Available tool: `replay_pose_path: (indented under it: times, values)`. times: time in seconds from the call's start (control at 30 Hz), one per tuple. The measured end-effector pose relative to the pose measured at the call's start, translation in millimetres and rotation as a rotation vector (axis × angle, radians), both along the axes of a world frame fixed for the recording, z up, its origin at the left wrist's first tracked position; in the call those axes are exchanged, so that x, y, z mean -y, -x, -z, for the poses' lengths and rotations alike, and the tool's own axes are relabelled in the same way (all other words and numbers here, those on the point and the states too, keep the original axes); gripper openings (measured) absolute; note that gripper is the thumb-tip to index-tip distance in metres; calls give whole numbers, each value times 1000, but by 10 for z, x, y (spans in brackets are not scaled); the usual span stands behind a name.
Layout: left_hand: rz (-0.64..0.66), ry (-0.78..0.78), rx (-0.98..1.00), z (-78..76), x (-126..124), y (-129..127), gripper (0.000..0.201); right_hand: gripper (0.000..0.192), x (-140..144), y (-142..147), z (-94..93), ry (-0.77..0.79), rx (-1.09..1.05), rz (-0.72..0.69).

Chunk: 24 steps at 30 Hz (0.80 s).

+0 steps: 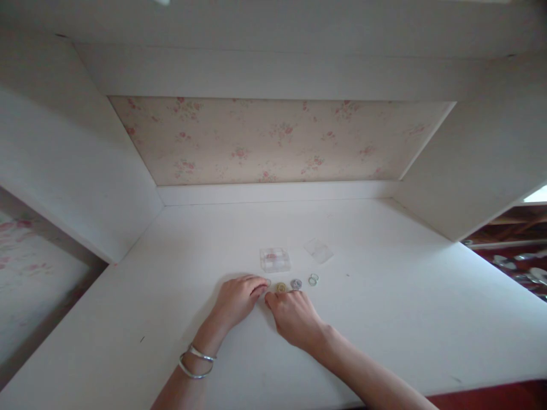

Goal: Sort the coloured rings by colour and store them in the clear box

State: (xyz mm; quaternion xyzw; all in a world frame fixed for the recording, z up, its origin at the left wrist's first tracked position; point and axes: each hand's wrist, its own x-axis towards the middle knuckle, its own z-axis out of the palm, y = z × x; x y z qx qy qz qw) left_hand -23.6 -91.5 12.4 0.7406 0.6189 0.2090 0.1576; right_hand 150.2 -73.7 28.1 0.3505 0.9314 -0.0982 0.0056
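Our two hands meet over small rings on a white desk.

Our left hand (239,296) and right hand (293,316) rest knuckles-up on the desk (384,319), fingers curled and fingertips nearly touching; we cannot tell whether either pinches anything. Just beyond the right fingers lie a yellow ring (281,287), a grey ring (296,283) and a pale green ring (313,279), small and round, in a row. Behind them sit a clear plastic box (274,259), squarish and glossy, and its flat clear lid (318,250), apart. A silver bangle (195,361) circles our left wrist. The desk is smooth, matt white, boxed by white panels (77,171), with faded floral paper (277,139) at the back.
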Motion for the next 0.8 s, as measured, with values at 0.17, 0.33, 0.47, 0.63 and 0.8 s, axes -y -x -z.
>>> replay_pose_path:
  times: [0.17, 0.33, 0.47, 0.63, 0.8]
  values:
    - [-1, 37, -19, -11, -5, -11, 17, 29, -124, -78, -140, 15, -133, 148]
    - [11, 78, -53, 9, -18, -16, 20, 33, -516, -9, -291, 0, -219, 288]
    - [7, 112, -51, 23, -13, -10, 20, 34, -803, 122, -289, -9, -143, 320]
    - [-3, 128, -42, 28, -7, -8, 21, 33, -938, 239, -221, -28, -80, 288]
    - [-13, 119, -45, 29, -11, -6, 20, 31, -938, 233, -229, -35, -92, 278]
